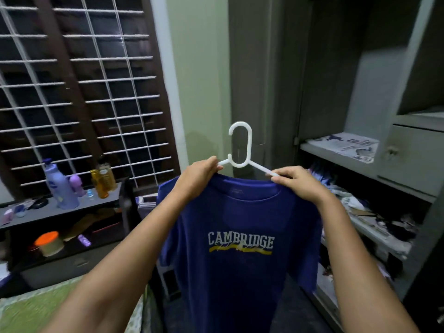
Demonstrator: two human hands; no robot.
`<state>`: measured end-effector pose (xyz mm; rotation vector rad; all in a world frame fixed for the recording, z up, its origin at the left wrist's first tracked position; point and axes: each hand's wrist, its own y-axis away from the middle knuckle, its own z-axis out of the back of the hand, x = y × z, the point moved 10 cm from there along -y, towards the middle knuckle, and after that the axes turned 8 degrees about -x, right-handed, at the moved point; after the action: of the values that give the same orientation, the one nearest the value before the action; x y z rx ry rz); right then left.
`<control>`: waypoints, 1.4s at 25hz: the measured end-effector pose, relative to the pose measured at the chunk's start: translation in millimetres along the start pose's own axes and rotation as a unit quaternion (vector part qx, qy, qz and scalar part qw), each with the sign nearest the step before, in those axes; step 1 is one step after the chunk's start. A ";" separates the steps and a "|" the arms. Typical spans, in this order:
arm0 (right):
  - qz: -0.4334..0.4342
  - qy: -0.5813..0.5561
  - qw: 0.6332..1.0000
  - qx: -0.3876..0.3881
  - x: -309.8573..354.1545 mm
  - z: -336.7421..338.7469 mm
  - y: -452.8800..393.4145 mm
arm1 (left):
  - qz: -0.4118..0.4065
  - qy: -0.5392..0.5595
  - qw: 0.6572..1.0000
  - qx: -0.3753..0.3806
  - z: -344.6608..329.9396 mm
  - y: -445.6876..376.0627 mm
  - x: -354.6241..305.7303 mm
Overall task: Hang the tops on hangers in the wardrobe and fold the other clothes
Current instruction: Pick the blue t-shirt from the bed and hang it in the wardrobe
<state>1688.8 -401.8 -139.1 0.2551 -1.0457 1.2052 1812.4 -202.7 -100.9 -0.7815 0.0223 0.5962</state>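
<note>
You hold a blue cotton T-shirt printed CAMBRIDGE up at the centre, hung on a white plastic hanger whose hook rises toward 12 o'clock. Your left hand pinches the shirt's shoulder and the hanger arm at 11 o'clock of the collar; your right hand grips the other shoulder at 1 o'clock. At 3 o'clock the open grey metal wardrobe shows cluttered shelves; at 9 o'clock bottles stand on a dark shelf beneath a white-grilled window.

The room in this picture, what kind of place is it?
Most likely a home bedroom. An open wardrobe with cluttered shelves stands on the right, a green bedcover shows at the lower left, and toiletry bottles stand on a shelf under the barred window.
</note>
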 end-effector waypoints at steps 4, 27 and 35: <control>-0.025 0.026 0.995 -0.096 -31.7 41.8 -51.1 | 0.022 0.095 0.995 -0.007 -58.1 -71.8 27.3; -0.239 0.154 0.893 -0.350 -112.0 253.6 -31.3 | -0.330 0.362 0.867 0.095 -261.1 -286.2 -223.6; -0.332 0.393 0.698 -0.498 -86.0 253.6 21.0 | -0.347 0.514 0.773 0.131 -268.7 -296.7 -262.1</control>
<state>1539.8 -616.3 -76.6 -0.6636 -0.5907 -0.0844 1798.2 -676.8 -38.2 -0.6915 0.7838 -0.5933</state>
